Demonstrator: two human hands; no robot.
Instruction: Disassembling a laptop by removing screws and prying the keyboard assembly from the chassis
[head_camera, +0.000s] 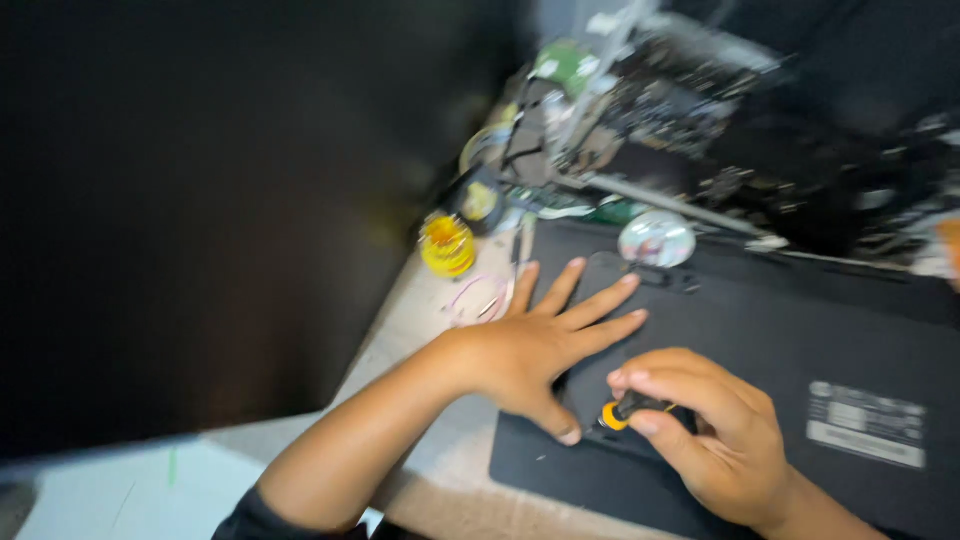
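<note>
Single head-worn view, looking steeply down, close over the black laptop (760, 370), tilted, motion-blurred

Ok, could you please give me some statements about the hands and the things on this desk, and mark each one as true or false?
1. The left hand lies flat, with its fingers spread, on the dark laptop. True.
2. The right hand holds a pair of scissors. False: it grips a screwdriver with a black and orange handle.
3. A shiny disc lies near the laptop's far edge. True.
4. The small yellow container stands on the laptop. False: it stands on the pale table, left of the laptop.
</note>
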